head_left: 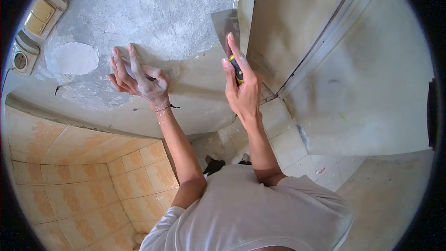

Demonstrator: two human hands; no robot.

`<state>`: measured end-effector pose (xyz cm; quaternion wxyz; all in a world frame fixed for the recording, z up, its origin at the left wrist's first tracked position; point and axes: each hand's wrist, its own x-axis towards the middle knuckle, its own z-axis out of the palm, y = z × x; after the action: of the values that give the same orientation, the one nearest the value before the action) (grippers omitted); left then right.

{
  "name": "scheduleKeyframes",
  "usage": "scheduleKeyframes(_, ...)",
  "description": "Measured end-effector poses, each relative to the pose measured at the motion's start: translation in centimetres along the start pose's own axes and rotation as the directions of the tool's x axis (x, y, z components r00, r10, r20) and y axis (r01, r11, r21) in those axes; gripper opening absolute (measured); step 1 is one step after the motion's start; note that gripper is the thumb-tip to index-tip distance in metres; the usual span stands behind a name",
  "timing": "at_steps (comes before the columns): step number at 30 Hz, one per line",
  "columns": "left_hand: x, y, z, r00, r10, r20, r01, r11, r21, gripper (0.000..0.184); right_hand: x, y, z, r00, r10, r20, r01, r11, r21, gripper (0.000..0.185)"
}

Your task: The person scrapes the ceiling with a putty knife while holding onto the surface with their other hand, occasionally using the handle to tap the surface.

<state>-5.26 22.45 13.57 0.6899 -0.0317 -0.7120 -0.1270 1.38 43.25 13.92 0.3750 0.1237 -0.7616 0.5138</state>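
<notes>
My right hand (244,81) grips a putty knife (226,24) by its black and yellow handle, with one finger stretched along the metal blade. The blade lies at the wall's right edge, by the corner; whether it presses on the surface I cannot tell. Dusty with white powder, my left hand (141,75) is spread against the wall (153,9), fingers apart and nothing in them. The upper wall is bare, rough grey-white, while smoother paint shows below it. A smooth white round patch (76,58) sits left of my left hand.
A light switch (41,13) and a socket (21,59) are mounted at the far left. Orange-patterned tiles (74,181) line the lower left. To the right stand a door frame (320,32) and a pale door-like panel (362,93). Floor tiles (288,144) lie below.
</notes>
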Motion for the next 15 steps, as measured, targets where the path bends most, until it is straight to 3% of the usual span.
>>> scheduleKeyframes(4, -0.2, -0.2, 0.1, 1.000, -0.007, 0.016, 0.007, 1.000, 0.006, 0.056, -0.1, -0.3, 0.4, 0.996, 0.083, 0.017, -0.083, 0.995, 0.056, 0.045)
scheduleKeyframes(6, 0.1, 0.2, 0.0, 1.000, -0.020, -0.001, 0.020, 0.999, -0.038, 0.055, -0.7, 0.0, 0.5, 0.999, 0.030, 0.037, -0.031, 0.999, 0.022, 0.045)
scheduleKeyframes(10, 0.3, 0.3, 0.2, 1.000, -0.015, -0.012, 0.014, 0.997, -0.075, 0.054, -0.3, 0.0, 0.6, 0.994, 0.095, 0.056, -0.094, 0.995, -0.015, 0.045)
scheduleKeyframes(12, 0.2, 0.4, 0.0, 1.000, 0.000, -0.018, 0.000, 1.000, -0.025, 0.053, 1.1, -0.4, 0.5, 0.998, 0.036, -0.050, -0.036, 0.999, 0.009, 0.045)
scheduleKeyframes(13, 0.0, 0.5, -0.2, 1.000, -0.003, -0.012, 0.003, 1.000, -0.020, 0.053, 1.1, 0.4, 1.0, 0.992, -0.074, -0.106, 0.079, 0.996, 0.039, 0.046)
scheduleKeyframes(15, 0.2, 0.4, -0.1, 1.000, 0.011, -0.014, -0.012, 0.999, -0.032, 0.052, -0.4, 0.4, 0.4, 0.999, -0.003, -0.038, 0.004, 1.000, 0.023, 0.046)
